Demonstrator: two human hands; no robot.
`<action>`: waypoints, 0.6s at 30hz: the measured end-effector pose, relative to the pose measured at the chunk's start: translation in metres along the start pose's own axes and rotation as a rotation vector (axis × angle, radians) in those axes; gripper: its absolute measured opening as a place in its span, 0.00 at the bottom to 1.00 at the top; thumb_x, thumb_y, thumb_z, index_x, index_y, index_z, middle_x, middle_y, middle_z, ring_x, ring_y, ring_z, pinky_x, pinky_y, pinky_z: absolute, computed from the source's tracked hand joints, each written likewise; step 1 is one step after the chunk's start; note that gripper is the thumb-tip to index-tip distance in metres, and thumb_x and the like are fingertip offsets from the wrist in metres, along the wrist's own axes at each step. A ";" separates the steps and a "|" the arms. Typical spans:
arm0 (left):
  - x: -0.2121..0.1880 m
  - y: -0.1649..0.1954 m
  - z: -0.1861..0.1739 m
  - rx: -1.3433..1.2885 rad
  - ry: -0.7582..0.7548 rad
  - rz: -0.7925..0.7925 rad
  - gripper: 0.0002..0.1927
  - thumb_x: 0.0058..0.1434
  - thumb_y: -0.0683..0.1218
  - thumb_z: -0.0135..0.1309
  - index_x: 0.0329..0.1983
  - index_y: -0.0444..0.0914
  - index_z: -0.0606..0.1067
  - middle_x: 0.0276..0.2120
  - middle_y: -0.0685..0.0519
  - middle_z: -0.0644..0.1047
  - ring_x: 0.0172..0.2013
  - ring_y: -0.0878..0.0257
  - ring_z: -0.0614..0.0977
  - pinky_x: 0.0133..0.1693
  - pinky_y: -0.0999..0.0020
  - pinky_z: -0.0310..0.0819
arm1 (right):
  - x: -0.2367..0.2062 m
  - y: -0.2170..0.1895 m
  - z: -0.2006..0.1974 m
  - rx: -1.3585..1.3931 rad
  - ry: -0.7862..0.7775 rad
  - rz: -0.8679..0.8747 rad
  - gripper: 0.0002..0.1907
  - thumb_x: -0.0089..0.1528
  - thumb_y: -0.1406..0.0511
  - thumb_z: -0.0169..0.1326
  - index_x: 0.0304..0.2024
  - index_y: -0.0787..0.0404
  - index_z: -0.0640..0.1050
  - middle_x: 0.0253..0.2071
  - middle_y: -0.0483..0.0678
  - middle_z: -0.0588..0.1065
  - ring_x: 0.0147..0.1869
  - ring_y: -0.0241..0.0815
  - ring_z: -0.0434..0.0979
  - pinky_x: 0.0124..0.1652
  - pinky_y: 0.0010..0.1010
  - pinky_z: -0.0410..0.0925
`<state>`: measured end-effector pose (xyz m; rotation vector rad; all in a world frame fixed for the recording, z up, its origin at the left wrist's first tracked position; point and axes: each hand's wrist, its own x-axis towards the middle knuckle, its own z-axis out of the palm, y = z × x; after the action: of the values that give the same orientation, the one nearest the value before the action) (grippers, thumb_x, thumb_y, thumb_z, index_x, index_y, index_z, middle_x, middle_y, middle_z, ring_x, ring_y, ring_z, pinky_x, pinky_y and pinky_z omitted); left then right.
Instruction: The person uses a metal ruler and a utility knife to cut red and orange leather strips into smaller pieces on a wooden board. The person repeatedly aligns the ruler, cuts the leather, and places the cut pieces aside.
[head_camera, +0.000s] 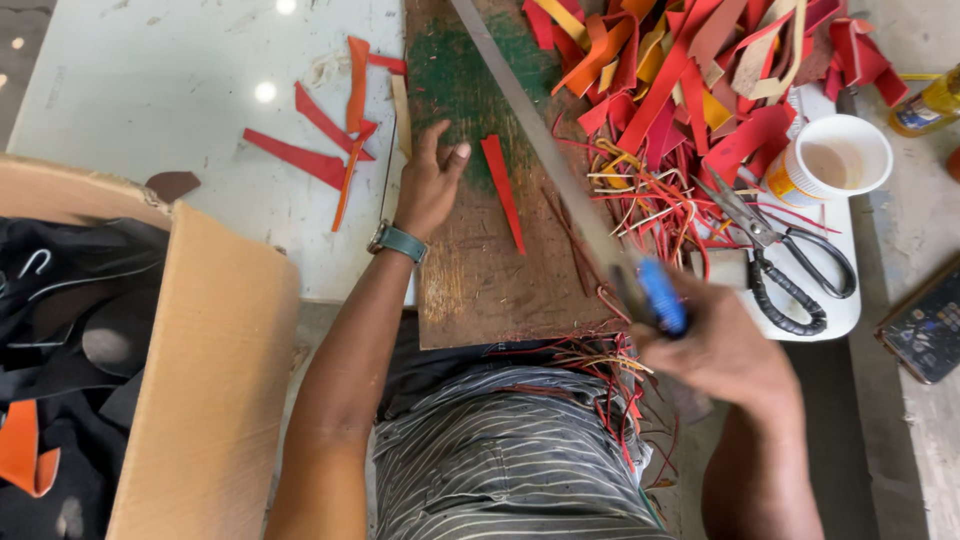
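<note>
My left hand (430, 180), with a watch at the wrist, rests flat on a worn wooden cutting board (480, 280), its thumb next to a narrow red leather strip (504, 190) that lies on the board. My right hand (715, 350) grips a blue-handled tool (662, 295) at the board's near right corner. A long metal ruler (540, 135) runs diagonally across the board from the top down to that hand. Thin red and yellow trimmings (650, 205) lie beside the ruler.
A heap of red, orange and yellow leather offcuts (700, 70) fills the far right. Black-handled scissors (790, 260) and a white cup (830, 160) sit on a white tray. Red scraps (320, 140) lie on the glass tabletop. A cardboard box (210, 370) stands left; a phone (925, 330) at right.
</note>
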<state>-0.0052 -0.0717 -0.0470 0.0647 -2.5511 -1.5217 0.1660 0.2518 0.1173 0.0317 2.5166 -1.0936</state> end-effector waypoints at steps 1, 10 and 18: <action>-0.004 -0.004 -0.003 -0.039 0.017 0.072 0.31 0.70 0.60 0.52 0.70 0.41 0.64 0.48 0.44 0.79 0.48 0.53 0.83 0.51 0.57 0.78 | 0.000 -0.004 0.019 0.021 -0.023 -0.046 0.35 0.48 0.63 0.63 0.60 0.54 0.76 0.26 0.51 0.75 0.29 0.40 0.72 0.32 0.35 0.70; -0.019 -0.009 -0.004 0.268 -0.190 0.296 0.28 0.69 0.60 0.51 0.67 0.43 0.73 0.68 0.46 0.66 0.66 0.48 0.70 0.64 0.53 0.69 | 0.002 -0.008 0.128 -0.317 0.082 -0.263 0.46 0.48 0.56 0.65 0.67 0.62 0.66 0.45 0.61 0.76 0.41 0.65 0.80 0.42 0.49 0.73; -0.012 0.000 0.000 0.343 -0.301 0.165 0.27 0.67 0.56 0.53 0.68 0.44 0.70 0.69 0.48 0.64 0.62 0.50 0.72 0.60 0.54 0.70 | 0.013 -0.008 0.126 -0.389 0.032 -0.236 0.49 0.48 0.55 0.65 0.68 0.63 0.63 0.46 0.62 0.75 0.41 0.65 0.79 0.42 0.49 0.73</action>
<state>0.0070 -0.0701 -0.0490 -0.3481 -2.9394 -1.0935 0.1965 0.1554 0.0407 -0.3648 2.7692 -0.6663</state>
